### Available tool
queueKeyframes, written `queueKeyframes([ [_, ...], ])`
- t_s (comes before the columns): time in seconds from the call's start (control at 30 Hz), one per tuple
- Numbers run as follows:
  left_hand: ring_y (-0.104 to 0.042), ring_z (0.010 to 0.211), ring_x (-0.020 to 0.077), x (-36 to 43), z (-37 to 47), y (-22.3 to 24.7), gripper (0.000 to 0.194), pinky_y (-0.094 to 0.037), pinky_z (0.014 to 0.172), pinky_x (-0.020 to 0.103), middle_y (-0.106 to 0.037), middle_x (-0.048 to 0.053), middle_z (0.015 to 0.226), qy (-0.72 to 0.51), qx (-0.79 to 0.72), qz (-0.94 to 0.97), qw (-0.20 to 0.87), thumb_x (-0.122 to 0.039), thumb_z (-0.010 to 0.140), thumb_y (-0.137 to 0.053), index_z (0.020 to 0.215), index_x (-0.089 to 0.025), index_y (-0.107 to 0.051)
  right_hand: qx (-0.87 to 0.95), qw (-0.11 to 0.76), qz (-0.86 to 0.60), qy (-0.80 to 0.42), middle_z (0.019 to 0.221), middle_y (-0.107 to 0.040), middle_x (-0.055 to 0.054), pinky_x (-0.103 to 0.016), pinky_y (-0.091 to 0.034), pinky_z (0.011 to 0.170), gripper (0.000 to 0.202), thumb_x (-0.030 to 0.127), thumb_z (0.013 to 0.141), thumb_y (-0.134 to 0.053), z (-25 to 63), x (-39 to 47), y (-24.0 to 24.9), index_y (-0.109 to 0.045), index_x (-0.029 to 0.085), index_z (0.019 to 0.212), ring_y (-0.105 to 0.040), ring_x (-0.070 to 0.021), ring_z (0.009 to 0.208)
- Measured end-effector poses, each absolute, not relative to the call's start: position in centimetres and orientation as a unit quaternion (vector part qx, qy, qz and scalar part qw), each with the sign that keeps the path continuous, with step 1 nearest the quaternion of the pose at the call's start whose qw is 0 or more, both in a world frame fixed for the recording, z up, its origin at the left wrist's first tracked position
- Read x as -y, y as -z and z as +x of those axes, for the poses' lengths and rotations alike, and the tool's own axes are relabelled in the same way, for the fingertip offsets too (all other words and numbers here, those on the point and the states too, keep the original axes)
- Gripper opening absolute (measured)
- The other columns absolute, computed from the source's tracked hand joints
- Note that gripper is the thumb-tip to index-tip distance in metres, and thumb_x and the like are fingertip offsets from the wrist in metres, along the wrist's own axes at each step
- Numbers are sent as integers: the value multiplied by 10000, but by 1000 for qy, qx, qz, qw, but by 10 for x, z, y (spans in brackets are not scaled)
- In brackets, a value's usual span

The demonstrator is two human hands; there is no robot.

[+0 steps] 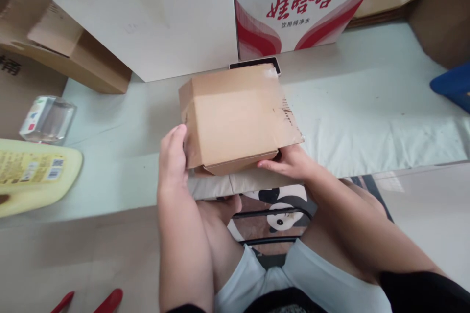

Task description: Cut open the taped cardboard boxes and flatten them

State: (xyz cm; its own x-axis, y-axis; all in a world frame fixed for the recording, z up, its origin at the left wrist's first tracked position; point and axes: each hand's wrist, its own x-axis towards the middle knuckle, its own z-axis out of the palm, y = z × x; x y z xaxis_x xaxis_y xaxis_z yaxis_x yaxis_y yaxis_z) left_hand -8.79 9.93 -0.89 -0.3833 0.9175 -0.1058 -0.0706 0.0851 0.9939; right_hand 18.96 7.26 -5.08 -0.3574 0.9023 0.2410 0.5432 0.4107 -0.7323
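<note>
A small brown cardboard box (235,115) is between my hands, above the near edge of the cloth-covered surface. Its top flap lies across it, with a torn, ragged right edge. My left hand (172,154) grips the box's left side, fingers along the edge. My right hand (288,162) holds the near right corner, thumb on the front face and the other fingers hidden under the flap. Behind the box, partly covered by it, lies a dark flat device with a white rim (275,62).
A large white box (154,24) and a red-and-white printed carton (293,14) stand at the back. On the left are a clear container (58,120), a yellow bottle (40,176) and brown cardboard (99,61). A blue object (453,85) sits at the right edge.
</note>
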Motion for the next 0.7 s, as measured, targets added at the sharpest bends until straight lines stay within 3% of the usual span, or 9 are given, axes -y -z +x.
queueKeyframes([
  [0.07, -533, 606, 127, -97, -86, -4, 243, -393, 550, 237, -611, -19, 635, -628, -592, 299, 408, -372, 622, -773, 661, -178, -632, 762, 326, -480, -287, 1350, -653, -217, -671, -432, 1148, 872, 857, 802, -549, 189, -73, 50, -588, 201, 1375, -573, -422, 1333],
  [0.13, -606, 723, 154, -93, -85, -15, 219, -477, 650, 260, -679, 17, 752, -665, -535, 269, 446, -331, 601, -737, 749, -174, -702, 745, 335, -503, -284, 1286, -684, -222, -648, -497, 1080, 887, 881, 778, -551, 188, -75, 50, -612, 192, 1333, -622, -422, 1258],
  [0.2, -655, 922, 211, -88, -85, -21, 311, -532, 790, 316, -731, 64, 965, -662, -463, 275, 522, -356, 651, -678, 904, -190, -753, 720, 351, -537, -265, 1268, -686, -232, -637, -520, 1044, 931, 898, 745, -572, 188, -77, 50, -601, 180, 1338, -635, -429, 1227],
  [0.3, -651, 1020, 257, -82, -83, -21, 389, -539, 798, 363, -723, 79, 1157, -613, -418, 309, 595, -453, 732, -626, 1039, -246, -743, 689, 369, -576, -238, 1282, -668, -238, -629, -518, 1042, 992, 902, 714, -605, 187, -79, 51, -554, 177, 1389, -632, -432, 1220],
  [0.5, -664, 1124, 299, -87, -70, -8, 414, -547, 879, 407, -738, 91, 1193, -634, -435, 363, 526, -556, 736, -675, 1012, -252, -728, 672, 391, -597, -199, 1347, -607, -271, -645, -509, 1039, 1028, 880, 706, -638, 186, -79, 58, -493, 148, 1414, -574, -455, 1299],
  [0.57, -681, 1053, 280, -89, -70, -3, 437, -555, 858, 400, -746, 80, 1159, -638, -447, 361, 512, -571, 716, -703, 1015, -254, -723, 674, 390, -598, -192, 1339, -593, -280, -632, -529, 1017, 1031, 855, 729, -641, 186, -78, 58, -453, 129, 1436, -575, -454, 1299],
  [0.7, -683, 1030, 256, -92, -76, 3, 448, -554, 810, 361, -747, 72, 1114, -636, -465, 360, 500, -557, 731, -696, 1054, -247, -714, 664, 399, -610, -165, 1234, -637, -228, -550, -591, 890, 895, 789, 783, -644, 186, -75, 50, -477, 159, 1397, -656, -385, 1126],
])
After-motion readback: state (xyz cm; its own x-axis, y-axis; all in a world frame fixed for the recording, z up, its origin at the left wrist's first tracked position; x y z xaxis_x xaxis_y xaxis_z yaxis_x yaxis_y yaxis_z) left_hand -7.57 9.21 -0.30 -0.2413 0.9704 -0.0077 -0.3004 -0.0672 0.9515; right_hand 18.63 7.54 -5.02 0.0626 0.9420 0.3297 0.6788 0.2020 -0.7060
